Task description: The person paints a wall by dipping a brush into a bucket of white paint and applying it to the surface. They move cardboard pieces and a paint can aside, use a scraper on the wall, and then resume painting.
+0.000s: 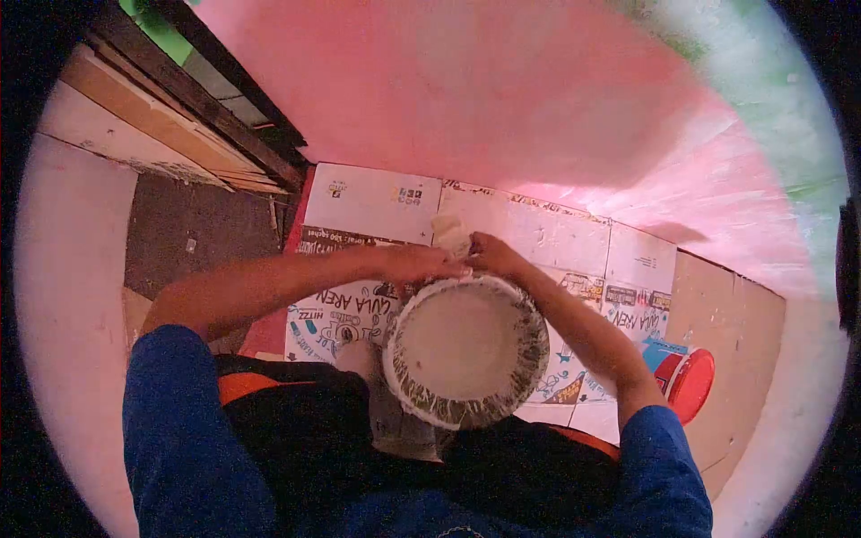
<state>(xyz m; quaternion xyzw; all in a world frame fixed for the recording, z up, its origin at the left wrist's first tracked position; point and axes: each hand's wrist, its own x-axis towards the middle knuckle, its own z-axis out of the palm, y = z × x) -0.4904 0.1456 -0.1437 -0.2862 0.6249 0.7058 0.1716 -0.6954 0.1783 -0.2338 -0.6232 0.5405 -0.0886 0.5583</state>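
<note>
A round bucket (465,345) with a pale, smeared inside and a streaked rim stands between the person's legs. At its far rim, my left hand (426,266) reaches in from the left, its fingers closed near a small pale piece (451,235). My right hand (491,255) meets it from the right, fingers bent together beside the same pale piece. The two hands are almost touching. What exactly each hand grips is too small and blurred to make out.
Flattened printed cardboard (359,309) covers the floor. A bucket with a red lid (691,386) lies to the right. Beyond the cardboard is a pink and green wall (466,90). Wooden boards (152,112) stand at the upper left.
</note>
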